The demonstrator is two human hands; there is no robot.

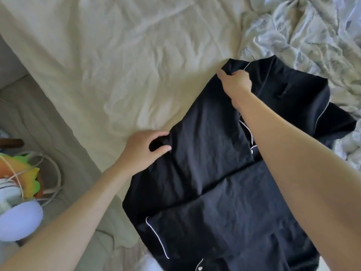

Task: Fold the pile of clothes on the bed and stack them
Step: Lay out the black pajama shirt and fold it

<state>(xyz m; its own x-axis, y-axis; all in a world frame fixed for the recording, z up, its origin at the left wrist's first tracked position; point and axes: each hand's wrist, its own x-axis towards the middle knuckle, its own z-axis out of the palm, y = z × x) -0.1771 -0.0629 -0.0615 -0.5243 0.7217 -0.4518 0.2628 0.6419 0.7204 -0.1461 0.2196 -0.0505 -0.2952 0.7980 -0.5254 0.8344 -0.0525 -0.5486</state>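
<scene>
**Pyjama shirt mid-fold on the bed**

Black pyjama shirt (pixel 214 173) with white piping lies spread on the cream bedsheet (pixel 117 65), its right edge against the crumpled floral duvet (pixel 304 32). Left hand (pixel 145 147) pinches the shirt's left edge, thumb and fingers curled round a bunch of cloth. Right hand (pixel 235 83) grips the far corner near the collar, fingers closed on the fabric. This looks like the first lengthwise fold, the left side about to come over. The next move calls for lifting both held points together and laying that side straight across the middle. No stack is visible.
</scene>
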